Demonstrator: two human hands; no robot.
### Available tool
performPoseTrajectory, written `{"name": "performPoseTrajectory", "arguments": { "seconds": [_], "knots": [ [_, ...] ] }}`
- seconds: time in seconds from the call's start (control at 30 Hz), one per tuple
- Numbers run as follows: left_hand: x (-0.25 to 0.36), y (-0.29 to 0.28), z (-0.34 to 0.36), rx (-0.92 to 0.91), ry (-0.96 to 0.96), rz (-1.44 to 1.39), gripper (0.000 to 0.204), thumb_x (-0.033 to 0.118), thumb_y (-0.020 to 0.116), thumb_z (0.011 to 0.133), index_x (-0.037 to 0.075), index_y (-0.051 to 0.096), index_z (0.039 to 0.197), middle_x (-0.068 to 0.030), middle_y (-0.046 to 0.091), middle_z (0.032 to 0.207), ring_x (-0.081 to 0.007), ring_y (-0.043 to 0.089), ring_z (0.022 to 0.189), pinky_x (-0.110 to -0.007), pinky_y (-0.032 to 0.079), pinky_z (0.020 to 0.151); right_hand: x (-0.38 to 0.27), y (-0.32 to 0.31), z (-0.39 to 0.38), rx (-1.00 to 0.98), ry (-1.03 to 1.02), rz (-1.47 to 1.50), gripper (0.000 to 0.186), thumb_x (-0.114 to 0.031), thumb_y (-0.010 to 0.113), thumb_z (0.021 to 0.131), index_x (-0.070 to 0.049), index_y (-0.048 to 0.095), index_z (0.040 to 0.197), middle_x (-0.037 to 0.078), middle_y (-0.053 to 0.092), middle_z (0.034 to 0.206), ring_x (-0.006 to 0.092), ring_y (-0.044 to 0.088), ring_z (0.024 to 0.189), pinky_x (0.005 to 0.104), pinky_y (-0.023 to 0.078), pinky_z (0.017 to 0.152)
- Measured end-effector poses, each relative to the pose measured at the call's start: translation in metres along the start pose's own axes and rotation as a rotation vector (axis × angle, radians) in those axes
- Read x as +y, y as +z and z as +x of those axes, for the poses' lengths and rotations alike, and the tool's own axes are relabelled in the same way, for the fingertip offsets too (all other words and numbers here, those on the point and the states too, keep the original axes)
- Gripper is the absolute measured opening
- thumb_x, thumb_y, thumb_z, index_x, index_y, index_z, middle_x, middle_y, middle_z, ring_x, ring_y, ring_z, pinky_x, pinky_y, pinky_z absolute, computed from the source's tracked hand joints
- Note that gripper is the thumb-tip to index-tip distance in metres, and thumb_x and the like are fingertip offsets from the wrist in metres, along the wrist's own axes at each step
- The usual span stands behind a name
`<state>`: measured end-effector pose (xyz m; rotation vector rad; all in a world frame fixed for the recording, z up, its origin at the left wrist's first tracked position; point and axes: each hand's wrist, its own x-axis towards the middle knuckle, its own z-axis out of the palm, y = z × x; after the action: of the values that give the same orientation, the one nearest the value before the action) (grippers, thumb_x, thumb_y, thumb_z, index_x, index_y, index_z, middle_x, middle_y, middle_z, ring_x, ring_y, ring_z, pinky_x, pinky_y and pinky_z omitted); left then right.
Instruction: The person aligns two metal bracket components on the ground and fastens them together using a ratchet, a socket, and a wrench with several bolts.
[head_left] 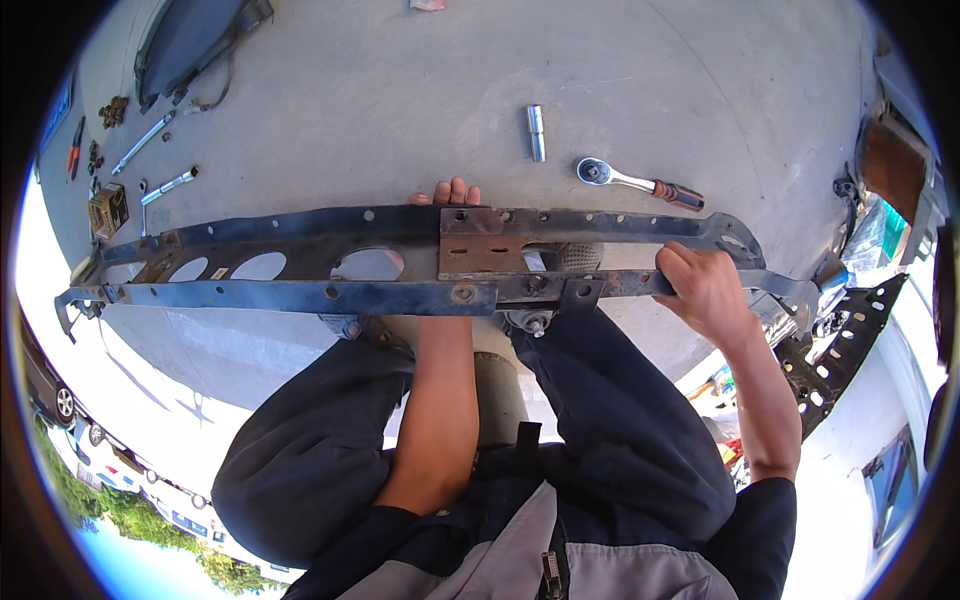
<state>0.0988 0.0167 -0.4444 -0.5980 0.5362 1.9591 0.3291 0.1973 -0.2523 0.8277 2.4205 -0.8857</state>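
Observation:
A long, dark metal crossmember [330,296] lies across in front of my knees, with oval cutouts, bolt holes and a rusty plate [475,257] near its middle. My left hand [452,192] reaches under it, and its fingers show past the far edge; the palm is hidden below the metal. On the right, my right hand [700,285] is closed around the near flange. A bolt with a nut [537,324] sits under a small bracket [581,294] on the near edge.
Beyond the crossmember lie a ratchet wrench [640,184] and a deep socket [536,135]. At the left are wrenches [145,142], pliers [75,150], a small box [107,211] and a dark panel [190,45]. A perforated metal part [850,345] stands at the right.

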Motion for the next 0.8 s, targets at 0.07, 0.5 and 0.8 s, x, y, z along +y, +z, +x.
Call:
{"name": "performPoseTrajectory", "arguments": {
  "seconds": [0.07, 0.5, 0.8],
  "knots": [
    [-0.009, -0.004, 0.0, -0.144, -0.01, -0.026, 0.025, 0.025, 0.045, 0.106, 0.011, 0.063, 0.117, -0.0122, 0.066, 0.112, -0.0277, 0.059, 0.12, -0.048, 0.04, 0.115, 0.0, -0.003, 0.002, -0.002, -0.014, -0.009, 0.042, -0.013, 0.084, 0.064, -0.006, 0.047, 0.083, 0.009, 0.055, 0.078, 0.0317, 0.063, 0.07, 0.0422, 0.048, 0.059],
    [-0.026, -0.04, 0.021, -0.454, 0.092, -0.134, 0.03, 0.023, 0.04, 0.108, 0.008, 0.057, 0.127, -0.0104, 0.063, 0.105, -0.0266, 0.06, 0.104, -0.05, 0.042, 0.105, -0.008, 0.011, -0.011, -0.008, 0.048, 0.06, 0.041, -0.014, 0.084, 0.067, -0.006, 0.047, 0.084, 0.009, 0.056, 0.078, 0.0335, 0.063, 0.069, 0.0427, 0.048, 0.058],
    [-0.027, -0.042, 0.025, -0.466, 0.043, -0.167, 0.031, 0.022, 0.038, 0.108, 0.008, 0.06, 0.125, -0.0107, 0.064, 0.104, -0.027, 0.061, 0.101, -0.05, 0.041, 0.107, 0.003, 0.011, -0.003, 0.018, -0.017, -0.017, 0.042, -0.014, 0.083, 0.066, -0.007, 0.046, 0.083, 0.009, 0.055, 0.077, 0.0324, 0.062, 0.069, 0.0418, 0.049, 0.058]
  ]
}}
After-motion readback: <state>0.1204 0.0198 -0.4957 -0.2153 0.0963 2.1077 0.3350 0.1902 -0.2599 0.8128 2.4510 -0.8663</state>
